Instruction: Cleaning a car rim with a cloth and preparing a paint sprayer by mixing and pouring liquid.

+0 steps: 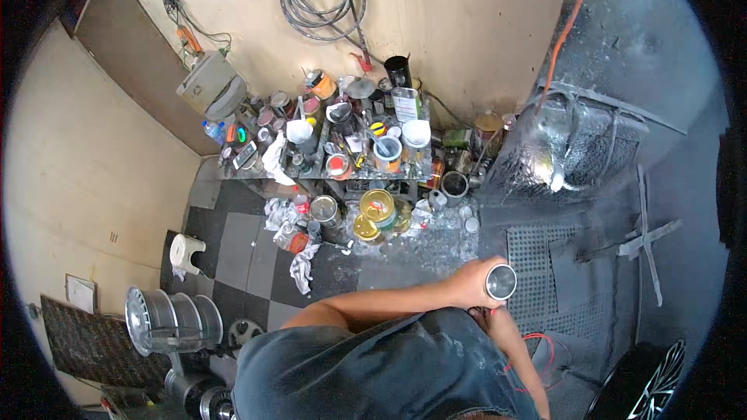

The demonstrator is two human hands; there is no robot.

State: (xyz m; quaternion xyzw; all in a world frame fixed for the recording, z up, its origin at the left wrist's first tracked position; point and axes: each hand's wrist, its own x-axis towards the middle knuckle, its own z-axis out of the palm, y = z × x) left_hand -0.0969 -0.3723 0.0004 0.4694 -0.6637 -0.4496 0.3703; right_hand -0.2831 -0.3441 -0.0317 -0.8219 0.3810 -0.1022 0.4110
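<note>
My left hand (465,283) reaches across my front, its fingers wrapped round an open cup (501,282) with a pale rim and a grey, shiny inside. Just below it, my right hand (493,320) is closed close under the cup. A small dark part with a bit of red shows between the two hands; what the right hand grips is mostly hidden. Beneath the right forearm, a thin red hose (551,348) loops on the floor.
Ahead stands a low bench (264,174) crowded with paint cans, cups and rags. More tins (377,205) and crumpled rags (303,266) lie on the floor before it. Silver wheels (175,319) and a white stool (187,253) are left; a metal stand (644,235) and a black wheel (650,381) are right.
</note>
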